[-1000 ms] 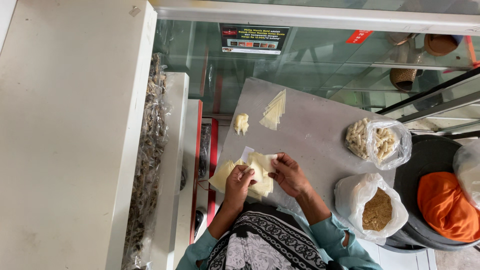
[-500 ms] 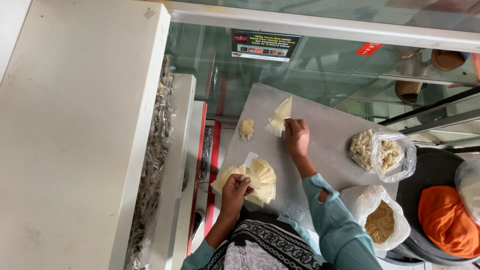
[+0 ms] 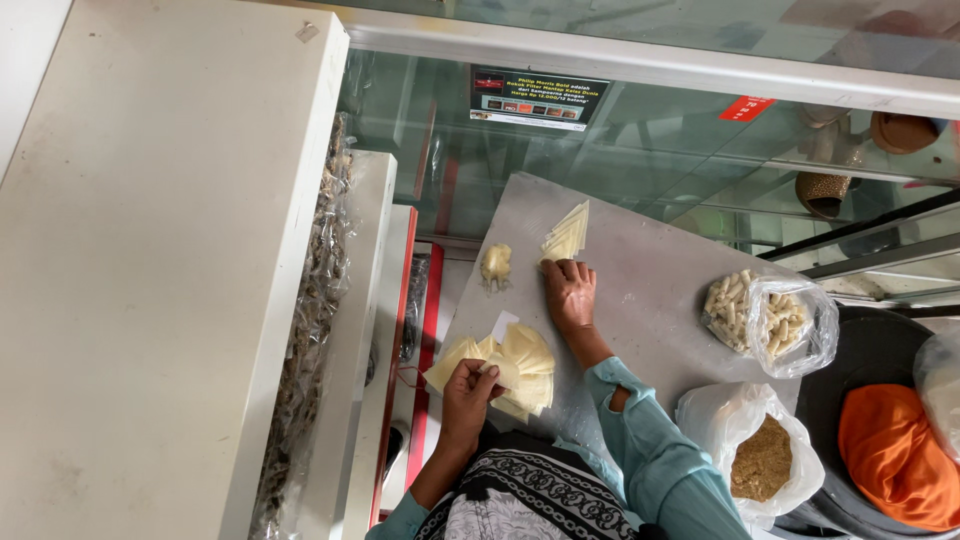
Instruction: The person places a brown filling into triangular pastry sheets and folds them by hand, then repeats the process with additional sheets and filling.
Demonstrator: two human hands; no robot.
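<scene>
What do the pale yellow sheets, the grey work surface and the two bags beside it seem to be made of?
The pale yellow sheets look like thin, matte dough wrappers: soft and overlapping. The grey work surface seems to be dull brushed metal or laminate; it is hard to say. The bags are clear glossy plastic film, crinkled, contents showing through.

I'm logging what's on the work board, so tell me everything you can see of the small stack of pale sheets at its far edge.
The stack of pale sheets is a small fanned pile of thin, cream-yellow, triangle-like pieces that look like dough wrappers. It lies flat near the far edge of the grey board, right of a small dough lump. The right hand rests palm down, its fingertips touching the stack's near edge.
</scene>
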